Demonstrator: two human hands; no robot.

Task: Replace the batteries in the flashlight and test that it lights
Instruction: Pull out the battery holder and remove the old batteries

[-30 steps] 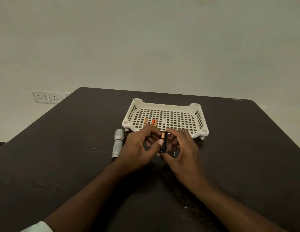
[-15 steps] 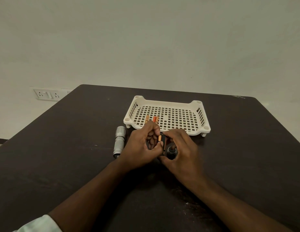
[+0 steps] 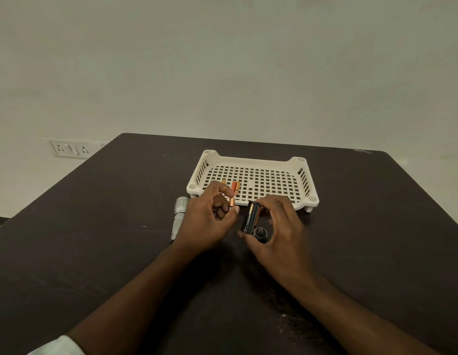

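A silver flashlight body (image 3: 178, 216) lies on the dark table (image 3: 94, 239), just left of my left hand (image 3: 207, 221). That hand pinches a single copper-topped battery (image 3: 232, 201) between thumb and forefinger. My right hand (image 3: 279, 226) grips the black battery holder (image 3: 251, 217), which has batteries seated in it. The black tail cap (image 3: 260, 233) sits under that hand by the holder's near end. Three more batteries (image 3: 235, 186) lie in the front left part of a white perforated tray (image 3: 274, 180).
The tray stands just beyond both hands, near the table's middle. A wall socket plate (image 3: 69, 148) is on the wall at far left. The table's far edge runs behind the tray.
My hands have drawn apart. The left hand now holds one battery clear of the holder, which stays in my right hand. The tail cap has come into view.
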